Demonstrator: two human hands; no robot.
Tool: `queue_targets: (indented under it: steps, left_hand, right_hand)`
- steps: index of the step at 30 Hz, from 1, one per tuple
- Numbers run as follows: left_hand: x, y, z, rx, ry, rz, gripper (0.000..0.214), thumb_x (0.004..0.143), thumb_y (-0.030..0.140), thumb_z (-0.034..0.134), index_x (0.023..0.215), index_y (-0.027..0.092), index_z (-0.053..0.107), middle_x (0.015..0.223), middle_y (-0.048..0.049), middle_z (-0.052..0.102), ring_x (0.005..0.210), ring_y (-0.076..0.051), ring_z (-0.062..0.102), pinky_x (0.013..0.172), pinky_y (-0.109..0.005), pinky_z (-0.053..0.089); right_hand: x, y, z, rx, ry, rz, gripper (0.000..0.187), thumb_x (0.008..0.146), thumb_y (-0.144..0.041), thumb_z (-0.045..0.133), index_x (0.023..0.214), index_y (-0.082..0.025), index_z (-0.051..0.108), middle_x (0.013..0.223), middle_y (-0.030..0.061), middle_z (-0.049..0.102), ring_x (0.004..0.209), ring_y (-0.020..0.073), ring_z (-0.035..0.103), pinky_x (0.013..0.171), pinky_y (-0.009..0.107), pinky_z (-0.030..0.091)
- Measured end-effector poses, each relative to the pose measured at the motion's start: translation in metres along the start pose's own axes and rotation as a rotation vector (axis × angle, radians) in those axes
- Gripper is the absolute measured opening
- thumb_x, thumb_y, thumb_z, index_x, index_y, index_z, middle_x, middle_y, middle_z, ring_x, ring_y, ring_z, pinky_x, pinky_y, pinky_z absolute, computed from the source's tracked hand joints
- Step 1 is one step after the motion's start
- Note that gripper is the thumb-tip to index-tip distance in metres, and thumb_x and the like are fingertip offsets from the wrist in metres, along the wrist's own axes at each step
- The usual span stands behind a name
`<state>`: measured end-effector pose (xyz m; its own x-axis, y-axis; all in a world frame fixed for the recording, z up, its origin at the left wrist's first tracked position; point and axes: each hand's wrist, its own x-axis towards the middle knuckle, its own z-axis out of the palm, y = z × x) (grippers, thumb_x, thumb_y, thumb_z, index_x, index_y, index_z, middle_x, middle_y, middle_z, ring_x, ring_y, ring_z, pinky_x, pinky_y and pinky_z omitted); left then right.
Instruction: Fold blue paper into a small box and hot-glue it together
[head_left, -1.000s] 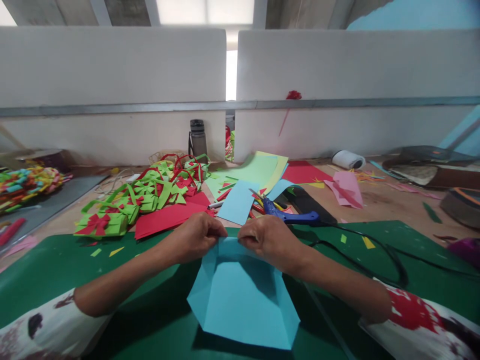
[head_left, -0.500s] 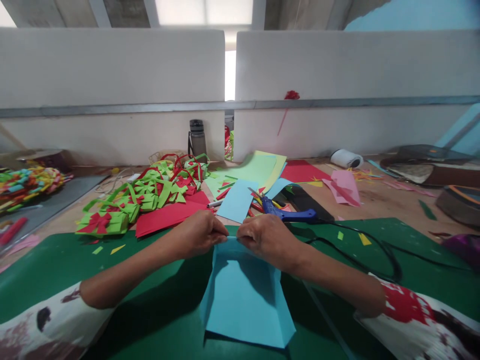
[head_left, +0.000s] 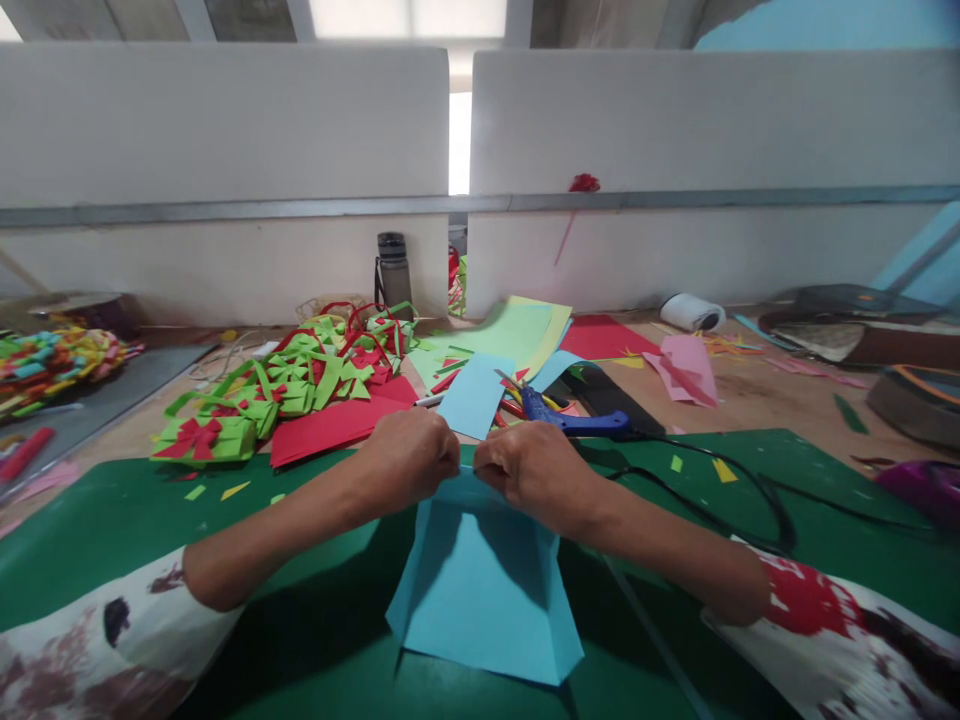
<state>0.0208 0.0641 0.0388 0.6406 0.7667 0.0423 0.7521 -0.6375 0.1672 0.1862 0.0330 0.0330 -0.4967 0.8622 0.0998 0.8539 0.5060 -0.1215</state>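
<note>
A light-blue sheet of paper [head_left: 484, 600] with creased, raised sides is held above a green mat [head_left: 315, 600]. Its far edge is pinched by my left hand [head_left: 416, 455] and my right hand [head_left: 529, 470], which are close together, fingers closed. The fingertips partly hide that edge. The near end of the paper spreads wider towards me. Just beyond my hands lie a smaller blue paper piece [head_left: 474, 390] and scissors with blue handles [head_left: 585, 422].
Green and red paper gift bags [head_left: 292, 385] are heaped left, beside red paper [head_left: 330, 428]. A dark phone [head_left: 619, 400], a black cable [head_left: 780, 520] and a pink paper [head_left: 684, 368] lie right. A bottle [head_left: 392, 275] stands behind, near white panels [head_left: 225, 130].
The near end of the blue paper has shifted slightly left and its left side has flared outward. My left hand has moved slightly right and up; both hands still pinch the far edge.
</note>
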Motion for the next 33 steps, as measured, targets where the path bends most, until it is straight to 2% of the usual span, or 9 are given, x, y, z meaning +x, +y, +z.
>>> queue_targets:
  steps: [4, 13, 24, 33]
  left_hand:
    - [-0.003, 0.0, 0.005, 0.061, 0.028, 0.009, 0.021, 0.073, 0.017, 0.05, 0.065, 0.02, 0.07, 0.058, -0.0036, 0.063, 0.053, -0.014, 0.049, 0.048, -0.025, 0.018]
    - [0.001, 0.002, 0.008, 0.128, -0.005, 0.065, 0.02, 0.076, 0.019, 0.052, 0.072, 0.021, 0.071, 0.062, -0.006, 0.066, 0.054, -0.017, 0.054, 0.047, -0.026, 0.018]
    - [0.001, -0.003, 0.006, 0.127, -0.008, 0.092, 0.02, 0.076, 0.014, 0.052, 0.07, 0.02, 0.07, 0.062, -0.0056, 0.065, 0.058, -0.017, 0.057, 0.049, -0.025, 0.023]
    - [0.0, -0.003, 0.008, 0.138, -0.007, 0.085, 0.021, 0.077, 0.016, 0.05, 0.063, 0.016, 0.064, 0.056, -0.0056, 0.059, 0.053, -0.016, 0.054, 0.05, -0.024, 0.023]
  right_hand:
    - [-0.001, -0.001, 0.0, -0.024, -0.003, 0.014, 0.016, 0.059, -0.002, 0.053, 0.057, -0.016, 0.06, 0.055, -0.0028, 0.056, 0.051, 0.0083, 0.036, 0.051, 0.024, 0.02]
    - [-0.001, -0.003, 0.002, -0.052, -0.024, 0.048, 0.017, 0.071, -0.007, 0.053, 0.071, -0.016, 0.067, 0.07, 0.0033, 0.066, 0.061, 0.0119, 0.049, 0.053, 0.025, 0.022]
    - [-0.008, 0.013, -0.017, 0.002, -0.151, 0.103, 0.011, 0.07, -0.018, 0.061, 0.065, -0.021, 0.07, 0.055, -0.0024, 0.058, 0.05, 0.0083, 0.043, 0.046, 0.022, 0.021]
    - [-0.011, 0.008, -0.007, -0.121, -0.065, 0.137, 0.016, 0.066, -0.008, 0.054, 0.063, -0.017, 0.067, 0.06, 0.0033, 0.064, 0.058, 0.0133, 0.053, 0.05, 0.025, 0.021]
